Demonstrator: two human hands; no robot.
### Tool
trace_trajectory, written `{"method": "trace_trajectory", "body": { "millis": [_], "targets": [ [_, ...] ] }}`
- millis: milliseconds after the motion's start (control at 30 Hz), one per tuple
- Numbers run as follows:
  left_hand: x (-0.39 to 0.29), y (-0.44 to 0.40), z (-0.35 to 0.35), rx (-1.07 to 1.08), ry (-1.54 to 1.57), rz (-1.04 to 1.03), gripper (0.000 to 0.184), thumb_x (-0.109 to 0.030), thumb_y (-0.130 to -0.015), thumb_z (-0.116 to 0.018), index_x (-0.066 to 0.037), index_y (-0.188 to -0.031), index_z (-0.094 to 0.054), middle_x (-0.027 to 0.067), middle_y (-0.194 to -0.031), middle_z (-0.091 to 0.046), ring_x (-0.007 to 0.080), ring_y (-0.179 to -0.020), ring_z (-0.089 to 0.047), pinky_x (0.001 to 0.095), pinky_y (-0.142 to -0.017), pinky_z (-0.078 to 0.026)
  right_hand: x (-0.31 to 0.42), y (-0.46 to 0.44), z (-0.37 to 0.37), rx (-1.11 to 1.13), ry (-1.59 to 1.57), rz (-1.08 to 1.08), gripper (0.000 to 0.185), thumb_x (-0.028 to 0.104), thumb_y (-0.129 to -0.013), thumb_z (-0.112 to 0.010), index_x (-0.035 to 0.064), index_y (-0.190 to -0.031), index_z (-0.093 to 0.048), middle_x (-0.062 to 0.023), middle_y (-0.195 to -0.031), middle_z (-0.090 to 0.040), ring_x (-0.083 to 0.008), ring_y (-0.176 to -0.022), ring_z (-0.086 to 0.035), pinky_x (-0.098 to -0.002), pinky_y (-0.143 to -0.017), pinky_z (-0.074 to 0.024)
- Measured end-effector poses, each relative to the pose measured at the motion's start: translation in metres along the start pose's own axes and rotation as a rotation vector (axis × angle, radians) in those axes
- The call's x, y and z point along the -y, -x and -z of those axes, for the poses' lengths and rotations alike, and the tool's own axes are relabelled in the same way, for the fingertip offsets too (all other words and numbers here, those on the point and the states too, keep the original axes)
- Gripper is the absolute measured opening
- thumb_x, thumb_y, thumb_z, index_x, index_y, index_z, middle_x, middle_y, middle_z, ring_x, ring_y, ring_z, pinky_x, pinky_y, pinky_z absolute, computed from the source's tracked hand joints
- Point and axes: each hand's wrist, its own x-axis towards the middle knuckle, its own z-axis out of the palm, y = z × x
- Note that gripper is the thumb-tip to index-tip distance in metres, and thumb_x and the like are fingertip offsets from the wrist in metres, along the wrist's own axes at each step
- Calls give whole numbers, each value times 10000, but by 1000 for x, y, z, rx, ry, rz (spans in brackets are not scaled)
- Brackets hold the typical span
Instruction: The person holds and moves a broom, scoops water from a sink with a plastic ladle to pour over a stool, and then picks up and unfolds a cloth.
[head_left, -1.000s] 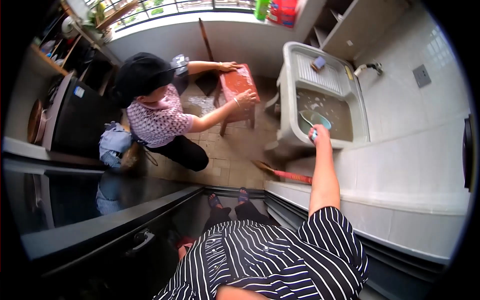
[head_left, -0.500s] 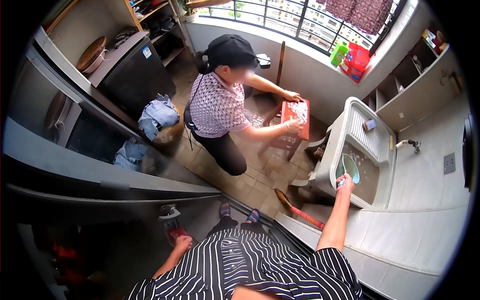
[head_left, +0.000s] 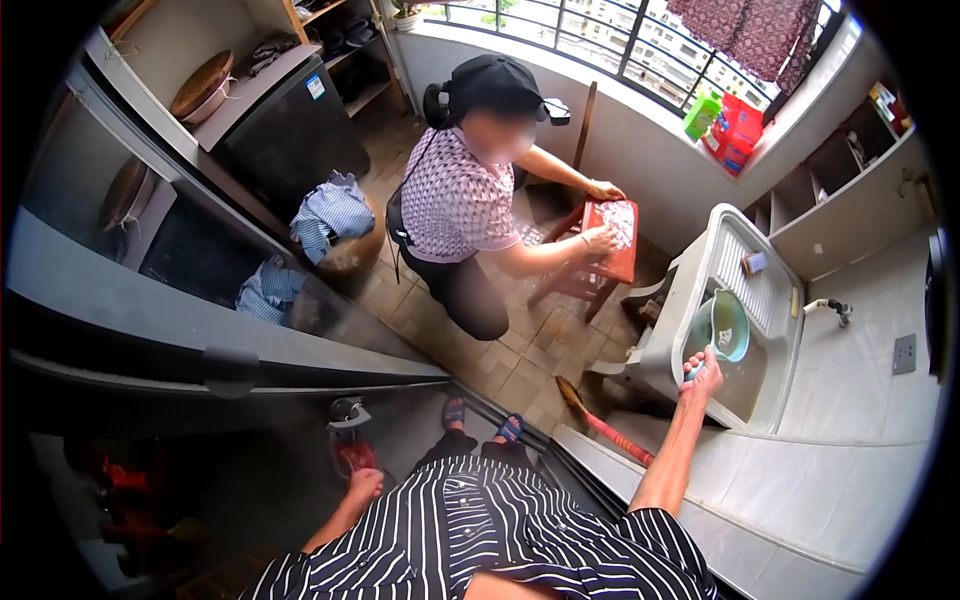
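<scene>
The person wears a loose black shirt (head_left: 425, 525) with thin white stripes. Most of these run lengthwise down the body, while a narrow strip at the chest has stripes running crosswise. Small, pale, round buttons (head_left: 463, 486) dot that strip. The right sleeve (head_left: 655, 545) and the left sleeve (head_left: 285, 577) are short and wide, in the same striped cloth, and leave the forearms bare. Both the right hand (head_left: 703, 377) and the left hand (head_left: 366, 485) are bare. Below the shirt are dark trousers (head_left: 446, 446) and open blue sandals (head_left: 509, 429) with straps across the feet.
</scene>
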Motion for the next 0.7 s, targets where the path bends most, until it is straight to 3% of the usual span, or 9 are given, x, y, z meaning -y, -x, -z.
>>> {"method": "trace_trajectory", "body": {
  "millis": [467,700],
  "targets": [
    [9,-9,10,6,54,18,186,-125,-769,-597,-14,-915,-624,40,-764,-615,103,-620,-575,209,-506,-472,-51,68,-17,369,38,-98,125,162,-853,-551,49,-826,-506,-13,-621,-452,-94,-441,-416,-228,-322,-349],
    [-1,6,3,1,5,26,218,-131,-765,-602,10,-930,-617,57,-788,-618,109,-635,-577,209,-514,-474,-90,64,-2,357,93,-231,132,156,-836,-567,30,-848,-531,-31,-631,-475,-107,-445,-442,-231,-322,-359]
  ]
}}
